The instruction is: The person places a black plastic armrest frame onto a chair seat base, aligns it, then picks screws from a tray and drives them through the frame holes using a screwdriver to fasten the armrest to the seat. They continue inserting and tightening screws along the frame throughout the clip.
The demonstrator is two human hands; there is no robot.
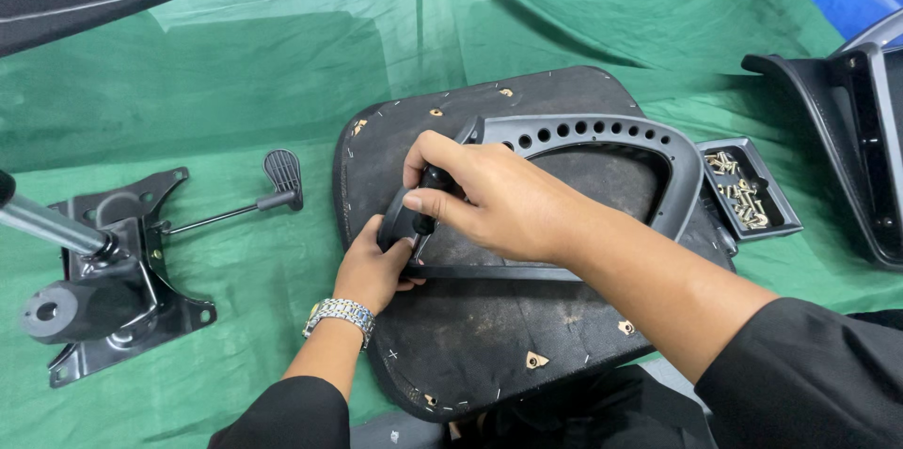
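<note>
Tilt mechanism: lower left of frame, on the green cloth; steel plate with lever, well apart from both hands.
Left hand: centre left, curled shut around the lower corner of the armrest; wristwatch at the wrist.
Right hand: centre, fingers pinched closed on a black tool handle upright at the same corner.
Armrest: centre, flat on the upturned seat base; likely rigid, light plastic, best held by the frame bars.
Screw tray: right of centre, just beside the armrest.
</note>
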